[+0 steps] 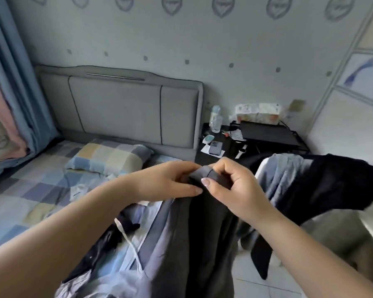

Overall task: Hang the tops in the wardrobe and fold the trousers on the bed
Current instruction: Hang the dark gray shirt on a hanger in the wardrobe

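The left hand (170, 181) and the right hand (230, 186) meet at the centre of the frame, each pinching the top edge of a dark grey garment (202, 233) between thumb and curled fingers. The two hands almost touch. The garment looks like trousers held by the waistband, though that cannot be told for sure; it is a smooth, matte cloth that hangs straight down to the lower edge of the frame, beside the bed (30, 201).

More clothes lie heaped on the bed at lower centre: a pale blue-grey piece (153, 250) with a white cord (127, 235), and a black piece (108, 239) beneath it. To the right of the hands a black garment (332, 186) and a grey-blue crinkled one (284, 175) are draped over something hidden beneath them.

The bed carries a checked sheet in blue, grey and cream, with a matching checked pillow (110, 155) at centre left. Behind it stands a padded grey headboard (121, 108) with dark piping. Blue and pink curtains (11, 93) fill the left edge.

At centre right a dark bedside surface (220, 131) holds a clear plastic bottle (215, 119), a phone (215, 147) lying on white paper, a printed tissue pack (258, 114) whose writing is too blurred to read, and a flat black device (267, 134). No label in view can be read.
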`<state>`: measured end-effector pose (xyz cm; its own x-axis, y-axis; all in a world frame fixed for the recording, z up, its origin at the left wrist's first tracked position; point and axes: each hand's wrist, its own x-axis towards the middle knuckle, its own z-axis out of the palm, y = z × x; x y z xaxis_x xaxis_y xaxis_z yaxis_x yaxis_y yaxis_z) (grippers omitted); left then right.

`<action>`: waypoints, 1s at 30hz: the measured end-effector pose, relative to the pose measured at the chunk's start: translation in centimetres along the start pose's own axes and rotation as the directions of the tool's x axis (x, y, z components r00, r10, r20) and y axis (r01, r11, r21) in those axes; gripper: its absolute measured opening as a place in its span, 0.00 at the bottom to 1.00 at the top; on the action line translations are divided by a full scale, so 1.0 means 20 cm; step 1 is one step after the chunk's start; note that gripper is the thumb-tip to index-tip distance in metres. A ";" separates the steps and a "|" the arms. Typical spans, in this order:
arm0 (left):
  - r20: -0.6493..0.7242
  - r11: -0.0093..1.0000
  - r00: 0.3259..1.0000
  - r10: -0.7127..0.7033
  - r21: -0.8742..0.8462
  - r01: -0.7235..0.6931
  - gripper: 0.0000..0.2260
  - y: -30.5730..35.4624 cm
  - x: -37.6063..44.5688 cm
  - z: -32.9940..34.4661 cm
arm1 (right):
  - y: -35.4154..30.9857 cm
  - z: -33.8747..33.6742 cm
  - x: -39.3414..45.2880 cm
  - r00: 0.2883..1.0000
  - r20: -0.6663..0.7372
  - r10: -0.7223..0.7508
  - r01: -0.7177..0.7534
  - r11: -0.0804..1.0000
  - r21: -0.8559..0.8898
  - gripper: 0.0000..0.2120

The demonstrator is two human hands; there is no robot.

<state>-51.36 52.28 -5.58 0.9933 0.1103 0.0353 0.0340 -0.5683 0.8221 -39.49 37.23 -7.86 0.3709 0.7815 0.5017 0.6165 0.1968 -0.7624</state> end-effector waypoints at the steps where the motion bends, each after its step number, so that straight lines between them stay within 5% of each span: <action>1: 0.046 1.000 0.999 0.018 -0.010 -0.017 0.10 0.03 0.09 0.06 | 0.02 -0.10 -0.04 0.999 -0.043 0.017 -0.019 0.998 -0.052 0.09; 9: 0.008 0.964 0.980 0.197 -0.182 -0.192 0.06 0.32 0.71 0.59 | 0.16 -0.88 -0.35 0.950 -0.311 -0.011 -0.105 0.929 -0.355 0.12; 16: -0.150 0.782 0.889 0.433 -0.426 -0.454 0.10 0.78 1.28 1.08 | 0.17 -1.61 -0.56 0.874 -0.450 -0.183 -0.145 0.785 -0.602 0.03; 21: -0.227 0.680 0.861 0.454 -0.536 -0.500 0.08 1.04 1.58 1.33 | 0.16 -1.97 -0.65 0.814 -0.548 -0.194 -0.248 0.737 -0.629 0.05; 30: -0.121 0.470 0.827 0.550 -0.773 -0.426 0.10 1.47 2.15 1.66 | 0.20 -2.51 -0.69 0.702 -0.671 -0.238 -0.388 0.662 -0.641 0.14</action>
<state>-3.89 13.26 1.16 0.8262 -0.1225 0.5499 -0.4927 0.3162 0.8107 -7.29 -2.56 2.75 0.5795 0.1044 0.8082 0.7097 -0.5521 -0.4376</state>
